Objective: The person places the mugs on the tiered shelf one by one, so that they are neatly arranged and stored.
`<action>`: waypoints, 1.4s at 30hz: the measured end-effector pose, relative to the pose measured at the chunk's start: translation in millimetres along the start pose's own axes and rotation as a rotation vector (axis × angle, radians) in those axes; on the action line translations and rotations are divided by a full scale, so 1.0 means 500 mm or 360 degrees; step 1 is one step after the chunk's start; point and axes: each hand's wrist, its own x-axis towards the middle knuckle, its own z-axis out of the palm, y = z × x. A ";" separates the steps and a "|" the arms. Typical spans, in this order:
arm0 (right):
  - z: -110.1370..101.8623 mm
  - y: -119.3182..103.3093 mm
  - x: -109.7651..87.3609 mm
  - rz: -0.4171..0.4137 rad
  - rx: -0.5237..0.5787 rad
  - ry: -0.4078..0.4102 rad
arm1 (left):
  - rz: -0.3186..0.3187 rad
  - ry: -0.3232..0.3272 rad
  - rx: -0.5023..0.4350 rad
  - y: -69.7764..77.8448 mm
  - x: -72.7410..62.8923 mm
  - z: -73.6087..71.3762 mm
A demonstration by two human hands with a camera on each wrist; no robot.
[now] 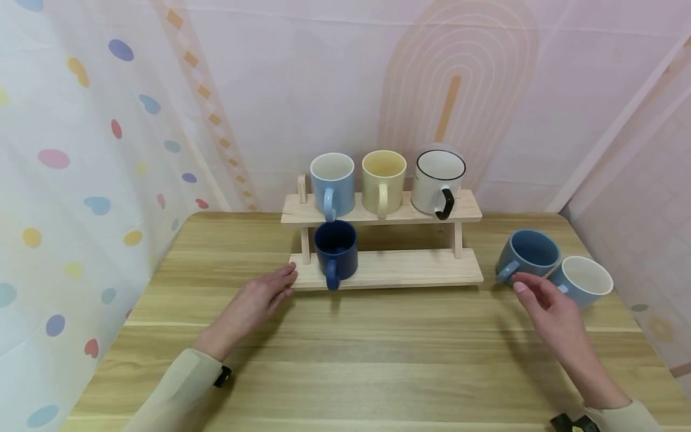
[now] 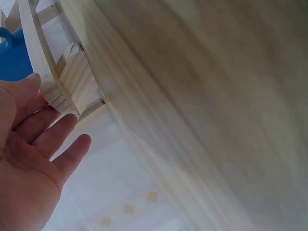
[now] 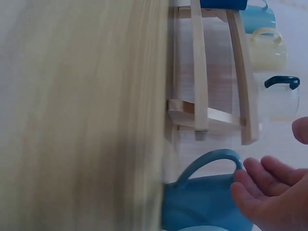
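Dusty-blue round ceramic mug [image 1: 531,251] upright, handle [image 1: 508,272] front-left, white-lined blue mug [image 1: 582,291] crowding it near worktop [image 1: 378,360]'s right edge; right hand [image 1: 553,309] loose by handle, left hand [image 1: 261,300] relaxed at wooden rack [image 1: 415,267].

A rounded grey-blue ceramic mug [image 1: 526,264] is stood upright on the wood-grained bench [image 1: 405,360], its handle [image 1: 507,272] turned toward the front left; to its left, a pale wooden two-tier stand [image 1: 415,267] is set, its upper shelf raised behind the lower
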 end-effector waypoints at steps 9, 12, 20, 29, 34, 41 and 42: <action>0.016 0.023 0.013 0.0238 0.0131 -0.0059 | -0.0011 0.0002 -0.0009 -0.002 0.007 -0.003; 0.023 0.028 0.020 0.0307 0.0189 -0.0052 | -0.0006 0.0008 -0.0010 -0.001 0.008 -0.005; 0.040 0.043 0.037 0.0542 0.0764 -0.0152 | 0.0099 0.0106 0.0043 -0.007 0.012 -0.001; 0.062 0.050 0.050 0.0491 0.1096 -0.0094 | 0.0090 0.0083 0.0021 -0.007 0.011 -0.005; 0.072 0.049 0.060 0.0441 0.1023 -0.0144 | 0.0093 0.0086 0.0015 -0.009 0.009 -0.006; 0.082 0.046 0.069 0.0546 0.1055 -0.0099 | 0.0084 0.0067 -0.0005 -0.011 0.008 -0.005; 0.082 0.045 0.069 0.0576 0.1071 -0.0075 | 0.0080 0.0064 -0.0007 -0.011 0.008 -0.005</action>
